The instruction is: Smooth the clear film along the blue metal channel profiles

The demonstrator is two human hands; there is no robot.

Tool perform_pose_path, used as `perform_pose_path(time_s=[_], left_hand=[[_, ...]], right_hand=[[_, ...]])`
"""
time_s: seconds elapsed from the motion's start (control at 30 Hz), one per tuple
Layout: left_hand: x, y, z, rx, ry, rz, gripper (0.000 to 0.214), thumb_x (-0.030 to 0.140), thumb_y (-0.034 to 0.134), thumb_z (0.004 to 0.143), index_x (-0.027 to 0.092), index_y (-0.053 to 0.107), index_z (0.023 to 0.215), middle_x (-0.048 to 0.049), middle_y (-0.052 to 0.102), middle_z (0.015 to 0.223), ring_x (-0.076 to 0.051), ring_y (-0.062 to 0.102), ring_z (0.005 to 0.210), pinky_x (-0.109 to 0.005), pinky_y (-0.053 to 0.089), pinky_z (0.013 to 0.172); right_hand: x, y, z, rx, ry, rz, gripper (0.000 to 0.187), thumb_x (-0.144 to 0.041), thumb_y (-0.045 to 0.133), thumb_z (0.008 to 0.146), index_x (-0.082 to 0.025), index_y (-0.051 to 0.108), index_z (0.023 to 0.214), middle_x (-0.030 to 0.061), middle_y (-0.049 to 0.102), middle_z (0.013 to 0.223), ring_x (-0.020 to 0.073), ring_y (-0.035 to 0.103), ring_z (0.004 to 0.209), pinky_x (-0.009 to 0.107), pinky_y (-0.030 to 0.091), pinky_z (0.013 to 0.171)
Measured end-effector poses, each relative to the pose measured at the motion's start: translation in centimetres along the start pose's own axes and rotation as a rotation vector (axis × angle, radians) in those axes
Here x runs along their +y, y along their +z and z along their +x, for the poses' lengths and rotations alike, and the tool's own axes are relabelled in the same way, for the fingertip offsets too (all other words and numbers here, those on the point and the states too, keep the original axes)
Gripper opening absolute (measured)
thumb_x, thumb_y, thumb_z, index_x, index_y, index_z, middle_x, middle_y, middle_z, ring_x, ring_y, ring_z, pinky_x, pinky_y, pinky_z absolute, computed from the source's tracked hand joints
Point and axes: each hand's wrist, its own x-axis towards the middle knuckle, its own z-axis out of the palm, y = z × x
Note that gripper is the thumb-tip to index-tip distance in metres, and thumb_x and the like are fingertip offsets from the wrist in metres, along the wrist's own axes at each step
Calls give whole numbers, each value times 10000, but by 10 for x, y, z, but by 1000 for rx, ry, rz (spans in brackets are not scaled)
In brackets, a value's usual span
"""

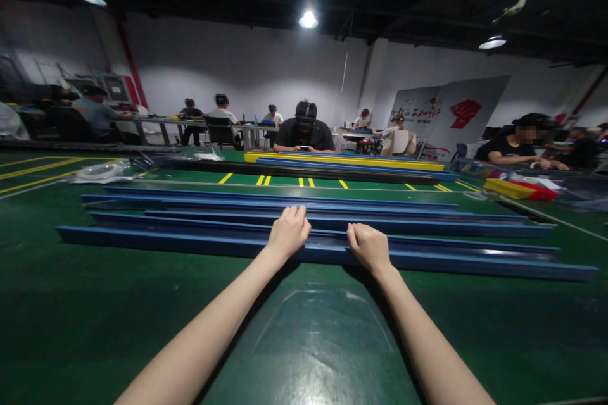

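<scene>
Long blue channel strips point(190, 242) lie side by side across the green table point(118, 316). Over the middle of them is my left hand point(289, 231), its fingers curled closed above the strips' raised edges. To its right, a short gap away, my right hand point(369, 245) makes a fist above the nearest strip. Whatever either hand may have inside its fingers is hidden. Whether the hands press on the strips or hover just over them, I cannot tell. A faint curved, clear outline shows on the tabletop between my forearms, perhaps a film or a reflection.
Beyond the blue strips lie a black strip point(304, 171) and a yellow strip point(370, 162). A clear plastic bag point(102, 171) is at the left, and yellow and red bins point(515, 190) stand at the right. A person point(304, 130) sits across the table.
</scene>
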Motion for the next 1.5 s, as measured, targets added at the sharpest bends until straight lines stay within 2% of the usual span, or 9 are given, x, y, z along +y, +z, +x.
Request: perform_pose_path(time_s=[0.1, 0.2, 0.33, 0.57, 0.7, 1.0, 1.23, 1.37, 1.5], left_hand=[[30, 8, 4, -12, 130, -44, 253, 276, 347, 842, 155, 533, 964, -84, 549, 1002, -180, 515, 910, -274, 420, 769], [48, 22, 2, -67, 141, -93, 293, 313, 335, 854, 152, 536, 992, -86, 559, 1004, -191, 526, 912, -305, 416, 788], [49, 33, 1, -135, 110, -94, 333, 324, 317, 855, 132, 586, 900, -91, 611, 903, -206, 563, 870, -319, 423, 781], [41, 29, 7, -145, 31, -97, 380, 284, 296, 846, 138, 645, 815, -95, 648, 838, -196, 607, 801, -292, 441, 735], [27, 26, 4, -148, -18, -100, 393, 287, 286, 839, 161, 657, 801, -86, 653, 832, -190, 614, 777, -279, 449, 707], [-32, 16, -7, -176, -129, -55, 388, 308, 281, 816, 202, 645, 738, -55, 667, 832, -201, 613, 773, -256, 443, 632], [-71, 4, -17, -217, -190, 7, 394, 329, 274, 813, 207, 630, 699, -53, 670, 846, -204, 605, 792, -244, 424, 623], [-78, -2, -17, -254, -194, 32, 374, 322, 272, 815, 209, 624, 756, -51, 666, 897, -198, 601, 816, -243, 421, 646], [-74, -5, -12, -311, -201, 59, 375, 354, 278, 819, 194, 616, 828, -71, 661, 894, -204, 601, 813, -256, 423, 655]], right_hand=[[16, 0, -3, 40, 62, -47, 371, -269, 295, 868, -164, 540, 612, 34, 596, 631, 107, 510, 614, 229, 245, 555], [25, 0, -5, 40, 107, -43, 356, -265, 287, 869, -171, 523, 619, 33, 589, 651, 113, 502, 649, 226, 249, 566], [27, 1, -5, 31, 85, -27, 355, -261, 289, 870, -176, 515, 610, 29, 585, 658, 113, 495, 658, 225, 253, 581], [23, 0, -4, 35, 16, -39, 355, -256, 303, 872, -177, 516, 599, 22, 572, 642, 111, 481, 641, 230, 253, 595], [19, -3, -4, 3, -43, -37, 349, -261, 308, 872, -178, 527, 613, 26, 579, 659, 115, 475, 645, 239, 250, 613], [19, -2, -4, -99, -34, -36, 339, -307, 319, 873, -181, 595, 721, 36, 628, 752, 128, 508, 718, 254, 246, 648], [27, -8, -2, -316, 96, -87, 405, -280, 259, 882, -178, 612, 710, 48, 655, 784, 135, 561, 743, 255, 265, 632], [31, -13, -1, -471, 150, -47, 430, -347, 225, 892, -198, 614, 784, 47, 663, 839, 140, 581, 754, 242, 289, 603], [29, -13, 2, -498, 101, -87, 413, -339, 227, 889, -180, 601, 819, 69, 661, 849, 164, 585, 790, 253, 304, 622]])
